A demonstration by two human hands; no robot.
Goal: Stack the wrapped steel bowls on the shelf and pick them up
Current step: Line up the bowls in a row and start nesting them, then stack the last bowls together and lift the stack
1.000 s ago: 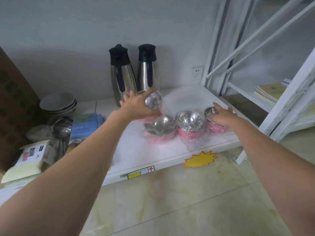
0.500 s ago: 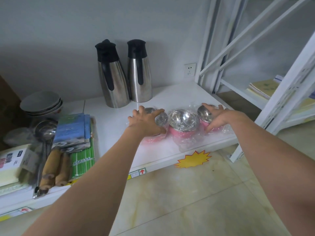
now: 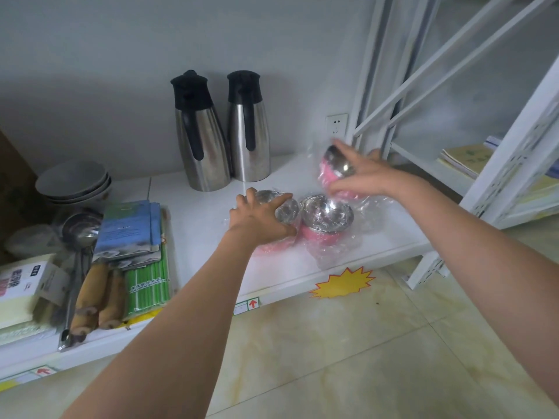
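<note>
White shelf over marbled floor, right hand and left hand each clasping wrapped bowls

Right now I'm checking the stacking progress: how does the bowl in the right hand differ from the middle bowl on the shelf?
The bowl in the right hand is lifted and tilted sideways; the middle bowl sits upright on the shelf, untouched. Both are steel inside, pink outside, wrapped in clear plastic.
</note>
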